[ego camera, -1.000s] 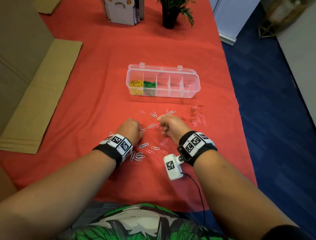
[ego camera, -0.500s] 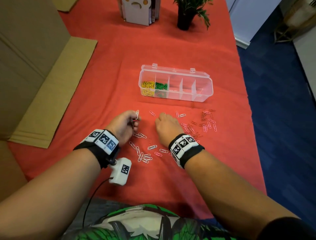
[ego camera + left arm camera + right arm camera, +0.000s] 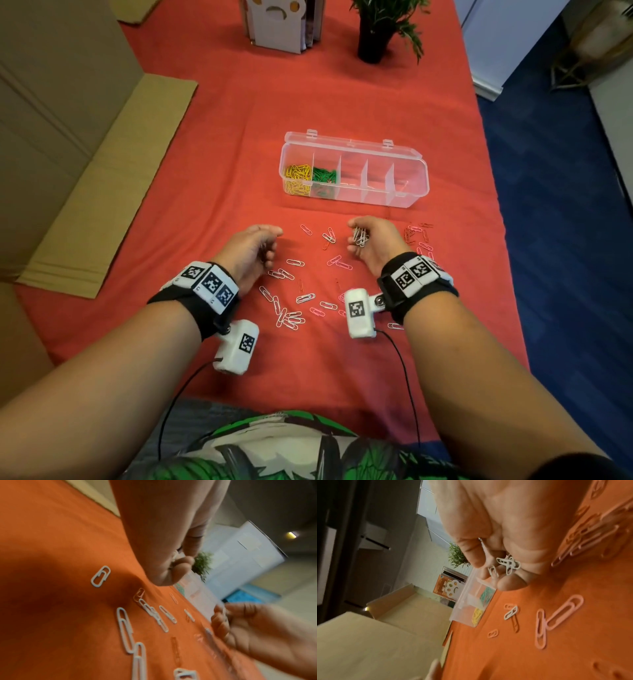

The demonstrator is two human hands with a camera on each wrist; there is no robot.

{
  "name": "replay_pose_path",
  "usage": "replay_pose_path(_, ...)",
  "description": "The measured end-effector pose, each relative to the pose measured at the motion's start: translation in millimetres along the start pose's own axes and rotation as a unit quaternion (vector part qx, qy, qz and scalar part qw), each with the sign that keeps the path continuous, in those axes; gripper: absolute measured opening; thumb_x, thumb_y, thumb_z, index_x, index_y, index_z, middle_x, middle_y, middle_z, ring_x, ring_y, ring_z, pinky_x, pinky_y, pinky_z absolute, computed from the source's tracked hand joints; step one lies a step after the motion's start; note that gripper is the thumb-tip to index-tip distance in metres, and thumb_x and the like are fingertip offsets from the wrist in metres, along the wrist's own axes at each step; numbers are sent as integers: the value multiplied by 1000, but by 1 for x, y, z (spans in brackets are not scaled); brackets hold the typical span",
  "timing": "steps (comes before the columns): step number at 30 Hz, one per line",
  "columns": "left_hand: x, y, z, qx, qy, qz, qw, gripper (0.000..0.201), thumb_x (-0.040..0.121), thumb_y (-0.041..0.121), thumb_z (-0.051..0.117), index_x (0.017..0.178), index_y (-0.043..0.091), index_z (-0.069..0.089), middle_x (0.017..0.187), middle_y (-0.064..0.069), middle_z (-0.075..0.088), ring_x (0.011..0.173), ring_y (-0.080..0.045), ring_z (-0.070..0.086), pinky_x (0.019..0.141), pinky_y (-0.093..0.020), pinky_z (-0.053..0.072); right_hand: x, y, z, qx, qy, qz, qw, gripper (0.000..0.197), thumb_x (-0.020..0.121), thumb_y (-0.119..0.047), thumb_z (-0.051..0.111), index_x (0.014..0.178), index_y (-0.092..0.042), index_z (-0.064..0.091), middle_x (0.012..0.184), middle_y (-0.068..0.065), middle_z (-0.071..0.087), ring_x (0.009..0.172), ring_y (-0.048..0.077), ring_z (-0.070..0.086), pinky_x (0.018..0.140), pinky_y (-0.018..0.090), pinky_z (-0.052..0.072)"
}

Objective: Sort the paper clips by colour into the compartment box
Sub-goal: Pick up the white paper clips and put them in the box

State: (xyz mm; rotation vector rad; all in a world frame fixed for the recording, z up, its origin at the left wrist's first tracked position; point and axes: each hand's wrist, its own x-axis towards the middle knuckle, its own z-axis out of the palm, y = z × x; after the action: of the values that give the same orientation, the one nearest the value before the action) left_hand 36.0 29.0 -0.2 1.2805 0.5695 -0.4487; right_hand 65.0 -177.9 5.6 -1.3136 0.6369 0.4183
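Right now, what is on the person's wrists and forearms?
Bare forearms, no sleeves. Each wrist carries a black strap: the left wrist strap and right wrist strap bear white blocks printed with black square markers. A white camera pod with one marker hangs from each, left pod, right pod, trailing thin black cables.

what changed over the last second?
Both hands turned from knuckles-up on the cloth to palms facing inward and lifted a little. The right hand now shows a bunch of white clips in its curled fingers. The left hand, which pinched one white clip half a second ago, has its fingers curled, with a clip just showing between them. The box, with its yellow clips and green clips, is unchanged.
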Motion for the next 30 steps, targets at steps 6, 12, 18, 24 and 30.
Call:
replay_pose_path(6, 9, -8, 0, 270, 63, 93, 956, 22, 85, 24, 63, 66, 20, 52, 46, 9, 44, 42, -9, 39, 44, -22, 32, 9, 5, 12, -330, 8, -69, 942, 16, 86, -9, 48, 75, -19, 54, 71, 0, 53, 61, 15, 49, 54, 23, 38)
replay_pose_path(12, 2, -11, -4, 564, -13, 143, 813, 20, 70, 19, 76, 86, 21, 66, 70, 6, 53, 69, -16, 52, 67, -21, 39, 17, 24, 28, -645, 15, -227, 730, 24, 85, -14, 54, 106, -3, 55, 114, 17, 47, 101, 34, 54, 92, 36, 46)
replay_pose_path(18, -3, -20, -10, 631, -25, 166, 757, 12, 75, 21, 70, 86, 18, 68, 90, -2, 67, 86, -20, 61, 71, -21, 39, 18, 28, 31, -677, 9, -235, 697, 23, 86, -6, 46, 107, 1, 51, 115, 19, 45, 101, 38, 52, 90, 42, 45)
replay_pose_path(24, -1, -19, -11, 623, -34, 172, 762, 9, 79, 27, 68, 82, 19, 67, 78, 3, 56, 78, -18, 56, 67, -22, 36, 18, 22, 19, -629, 6, -205, 750, 22, 85, -4, 50, 107, -2, 56, 117, 18, 45, 105, 34, 53, 94, 35, 44)
replay_pose_path(30, 3, -17, -14, 503, -16, 148, 852, 15, 84, 23, 64, 73, 21, 54, 64, 8, 48, 61, -11, 45, 58, -21, 36, 14, 31, 14, -657, -9, -256, 709, 23, 83, -17, 59, 105, -12, 56, 109, 15, 46, 99, 35, 53, 87, 41, 48)
